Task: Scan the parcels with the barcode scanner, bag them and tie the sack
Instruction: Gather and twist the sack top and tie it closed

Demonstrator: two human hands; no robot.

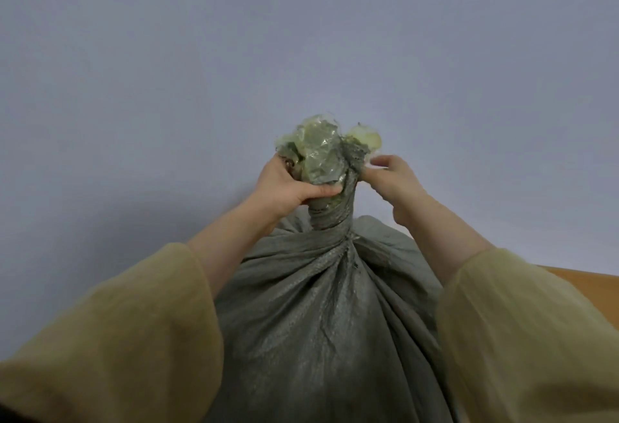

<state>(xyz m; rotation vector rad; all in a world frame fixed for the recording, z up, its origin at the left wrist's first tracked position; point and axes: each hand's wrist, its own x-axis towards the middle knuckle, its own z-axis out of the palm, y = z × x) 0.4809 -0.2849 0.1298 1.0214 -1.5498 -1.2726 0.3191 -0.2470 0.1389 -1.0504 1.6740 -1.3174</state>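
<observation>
Head view: 1 sack of grey-green woven fabric stands upright in the lower centre of the frame, between the 2 forearms. Its fabric is gathered and twisted into a narrow neck, and the loose mouth flares out above that neck with a crumpled clear liner showing inside.

The left hand is wrapped around the sack at the top of the neck, directly below the flared mouth, with the thumb pressed across the near side of the fabric. The right hand sits just beside the neck on the right; its fingertips pinch a fold of the sack fabric at the right edge of the mouth. That pinch is partly blurred, so the exact fingers in contact are hard to make out.

Both arms wear loose olive-tan sleeves pushed back from the wrists.

A plain pale blue-grey wall fills the background. A strip of orange-brown wooden surface shows at the right edge, behind the right sleeve; the base of the sack is out of frame.

Count: 1 sack, 2 hands, 2 sleeves.
</observation>
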